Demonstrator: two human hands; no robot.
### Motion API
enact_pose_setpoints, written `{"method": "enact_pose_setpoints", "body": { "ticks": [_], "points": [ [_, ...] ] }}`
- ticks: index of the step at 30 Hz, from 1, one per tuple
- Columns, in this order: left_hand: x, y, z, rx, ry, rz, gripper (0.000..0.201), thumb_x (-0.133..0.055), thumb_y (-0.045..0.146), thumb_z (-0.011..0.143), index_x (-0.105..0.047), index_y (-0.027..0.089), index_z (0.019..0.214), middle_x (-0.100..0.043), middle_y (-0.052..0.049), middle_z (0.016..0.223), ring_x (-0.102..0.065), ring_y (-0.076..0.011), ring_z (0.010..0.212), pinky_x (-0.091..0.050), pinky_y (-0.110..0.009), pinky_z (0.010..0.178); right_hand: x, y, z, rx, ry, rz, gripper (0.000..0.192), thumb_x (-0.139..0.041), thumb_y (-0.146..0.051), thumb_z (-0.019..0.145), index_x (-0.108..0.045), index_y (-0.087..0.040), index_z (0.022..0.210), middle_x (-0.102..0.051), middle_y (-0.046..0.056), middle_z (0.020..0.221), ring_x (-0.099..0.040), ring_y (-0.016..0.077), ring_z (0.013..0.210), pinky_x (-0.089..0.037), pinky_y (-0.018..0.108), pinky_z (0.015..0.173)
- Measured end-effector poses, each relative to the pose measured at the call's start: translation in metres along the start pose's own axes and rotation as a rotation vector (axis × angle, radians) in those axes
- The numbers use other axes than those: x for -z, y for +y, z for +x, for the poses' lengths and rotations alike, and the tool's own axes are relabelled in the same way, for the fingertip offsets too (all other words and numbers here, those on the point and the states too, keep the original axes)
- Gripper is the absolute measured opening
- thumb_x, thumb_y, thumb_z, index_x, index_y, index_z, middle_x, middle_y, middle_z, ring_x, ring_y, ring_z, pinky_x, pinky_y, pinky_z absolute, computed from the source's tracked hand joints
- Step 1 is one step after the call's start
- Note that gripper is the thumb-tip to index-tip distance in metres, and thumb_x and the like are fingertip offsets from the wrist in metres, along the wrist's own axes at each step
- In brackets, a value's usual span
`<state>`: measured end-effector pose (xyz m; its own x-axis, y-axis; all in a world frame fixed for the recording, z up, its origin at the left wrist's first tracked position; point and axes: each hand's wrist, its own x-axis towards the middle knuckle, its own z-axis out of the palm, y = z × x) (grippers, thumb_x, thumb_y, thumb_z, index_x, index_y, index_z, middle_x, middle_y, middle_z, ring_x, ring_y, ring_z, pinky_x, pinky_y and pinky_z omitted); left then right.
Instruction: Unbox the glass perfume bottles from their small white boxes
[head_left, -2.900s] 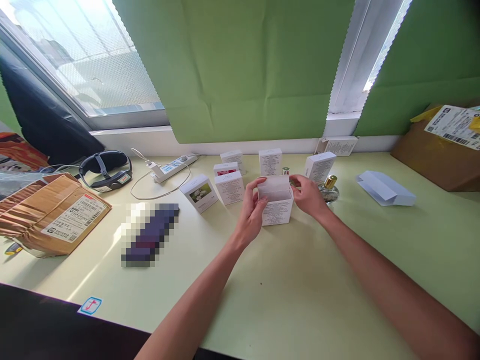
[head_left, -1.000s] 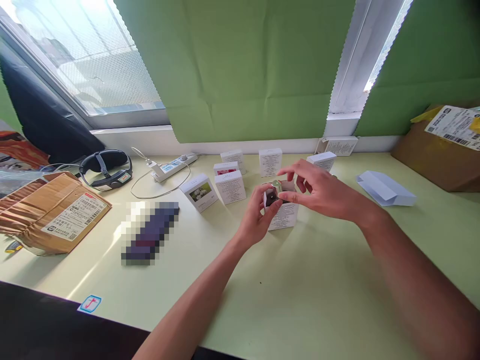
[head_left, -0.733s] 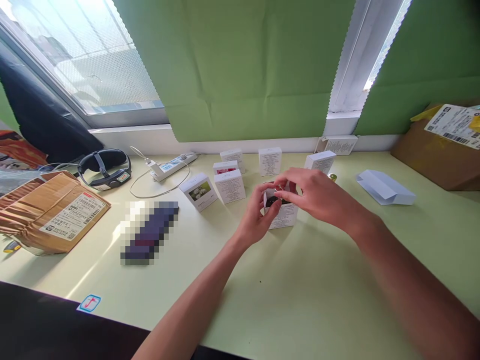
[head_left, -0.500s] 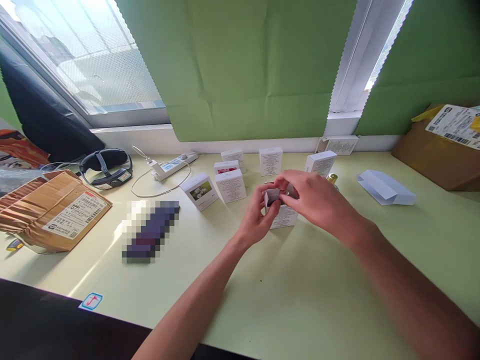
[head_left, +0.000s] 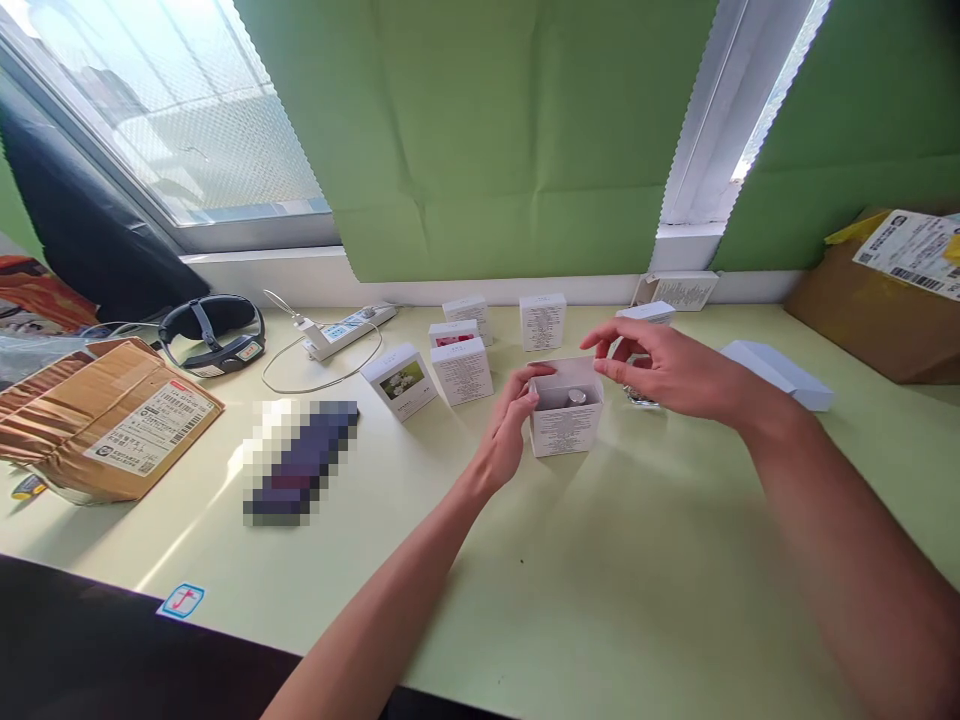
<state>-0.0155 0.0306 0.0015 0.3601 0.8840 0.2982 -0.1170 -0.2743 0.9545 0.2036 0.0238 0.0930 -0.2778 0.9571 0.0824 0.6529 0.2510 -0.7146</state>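
Note:
A small white carton [head_left: 566, 430] with fine print stands upright on the table, its top open and its rear flap raised. Inside it shows a round silver cap [head_left: 577, 397]. My left hand [head_left: 510, 425] is wrapped round the carton's left side, thumb at the rim. My right hand [head_left: 649, 365] is at the carton's upper right corner, its thumb and fingers apart with nothing visible between them; whether a fingertip touches the flap is hard to tell. Behind that hand, a glass bottle [head_left: 643, 397] is mostly hidden.
Several white cartons stand behind and left, among them one with a flower picture [head_left: 401, 385]. A folded white paper piece [head_left: 780, 378] lies at right. Further out are a power strip [head_left: 349, 332], a headset [head_left: 214, 335], a pixelated dark object [head_left: 304, 465] and cardboard packages [head_left: 142, 420].
My right hand has drawn back from the carton's opening to the right, uncovering the silver cap inside. It now covers the gold-topped bottle. My left hand stays at the carton's left side.

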Motion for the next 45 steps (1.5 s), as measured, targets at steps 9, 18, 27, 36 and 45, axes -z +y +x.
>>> {"method": "enact_pose_setpoints", "body": {
  "ticks": [9,18,27,36,45],
  "points": [
    [0.0,-0.001,0.001,-0.031,-0.017,0.075,0.021,-0.051,0.028,0.094,-0.056,0.024,0.113,-0.061,-0.005,0.116,-0.055,-0.0194,0.094,-0.044,-0.031,0.083,-0.01,0.022,0.008,-0.09,-0.393,0.187,0.037,-0.062,-0.06,0.087,-0.057,-0.023,0.092,-0.058,0.0,0.08,-0.058,0.0167,0.072,-0.047,0.029,0.058],
    [0.001,-0.001,0.001,-0.122,0.027,0.21,0.023,-0.048,0.038,0.098,-0.063,0.021,0.1,-0.065,-0.004,0.1,-0.056,-0.0187,0.087,-0.044,-0.031,0.08,-0.007,0.017,0.008,-0.084,-0.38,0.258,0.042,-0.06,-0.065,0.086,-0.062,-0.024,0.091,-0.059,0.001,0.084,-0.062,0.0166,0.072,-0.052,0.029,0.059],
    [-0.003,-0.009,0.0,-0.128,0.022,0.132,0.019,-0.051,0.041,0.099,-0.05,0.025,0.109,-0.059,-0.002,0.098,-0.057,-0.0143,0.08,-0.046,-0.026,0.07,-0.014,0.018,0.01,-0.06,-0.308,0.172,0.046,-0.069,-0.055,0.082,-0.065,-0.026,0.118,-0.066,0.004,0.094,-0.063,0.0175,0.072,-0.051,0.028,0.054],
    [-0.001,-0.004,0.0,-0.252,0.026,0.13,0.014,-0.048,0.024,0.097,-0.051,0.027,0.11,-0.055,-0.004,0.111,-0.057,-0.0186,0.1,-0.05,-0.032,0.082,-0.008,0.004,0.007,-0.002,-0.317,0.178,0.039,-0.061,-0.056,0.089,-0.07,-0.027,0.113,-0.068,0.001,0.081,-0.064,0.0164,0.067,-0.053,0.031,0.062],
    [0.003,0.001,-0.001,-0.26,-0.006,0.236,0.019,-0.051,0.028,0.096,-0.068,0.023,0.103,-0.057,-0.008,0.113,-0.056,-0.0215,0.104,-0.05,-0.03,0.078,-0.006,0.003,0.004,-0.014,-0.342,0.107,0.038,-0.064,-0.051,0.088,-0.067,-0.029,0.119,-0.071,0.002,0.089,-0.066,0.0172,0.072,-0.052,0.031,0.063]
  ]
}}
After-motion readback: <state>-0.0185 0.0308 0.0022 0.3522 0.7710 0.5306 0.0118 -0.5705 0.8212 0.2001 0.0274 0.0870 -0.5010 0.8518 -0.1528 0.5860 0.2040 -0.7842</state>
